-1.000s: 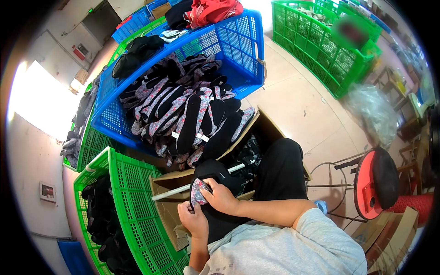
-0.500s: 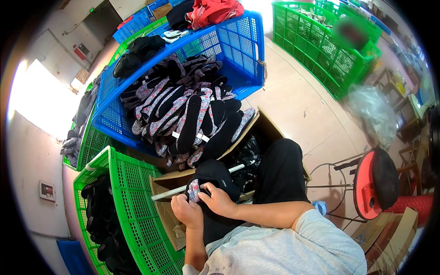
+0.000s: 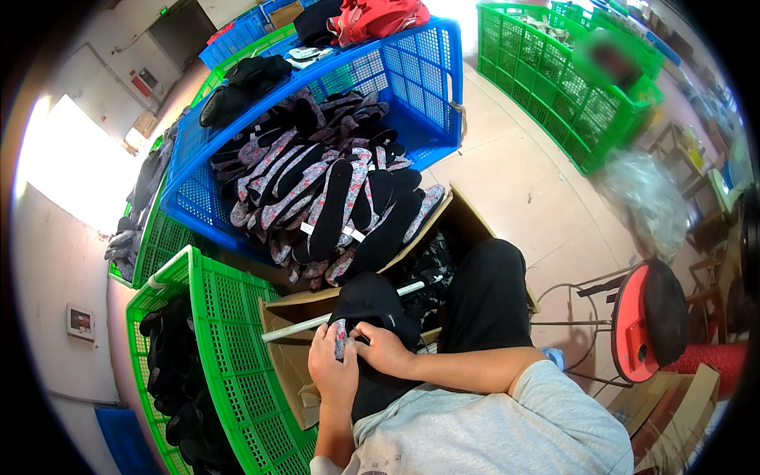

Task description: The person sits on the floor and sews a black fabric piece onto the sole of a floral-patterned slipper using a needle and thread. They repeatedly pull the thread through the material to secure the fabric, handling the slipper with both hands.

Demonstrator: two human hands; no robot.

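Over my black-trousered left knee, both hands hold a floral fabric slipper [image 3: 341, 339], most of it hidden by the fingers. My left hand [image 3: 332, 368] is closed on its left side, fingers extended along the fabric. My right hand [image 3: 382, 348] pinches the other edge with thumb and fingers. Just beyond the knee, a heap of similar floral slippers with black soles [image 3: 328, 202] fills the tipped blue plastic crate [image 3: 431, 99]. Below my knees, a cardboard box [image 3: 467, 207] holds dark patterned pieces, with a white rod [image 3: 297, 327] lying across it.
At the left stands a green crate [image 3: 237, 348] of black footwear. Dark shoes [image 3: 241, 87] and red cloth [image 3: 380, 20] rest on top of the blue crate. Farther right are a green crate [image 3: 538, 79], a clear plastic bag [image 3: 649, 198] and a red-and-black stool [image 3: 645, 321].
My left hand has turned and slid up over the slipper, its fingers now straighter along the fabric. The right hand stays beside it, its fingers drawn in slightly.
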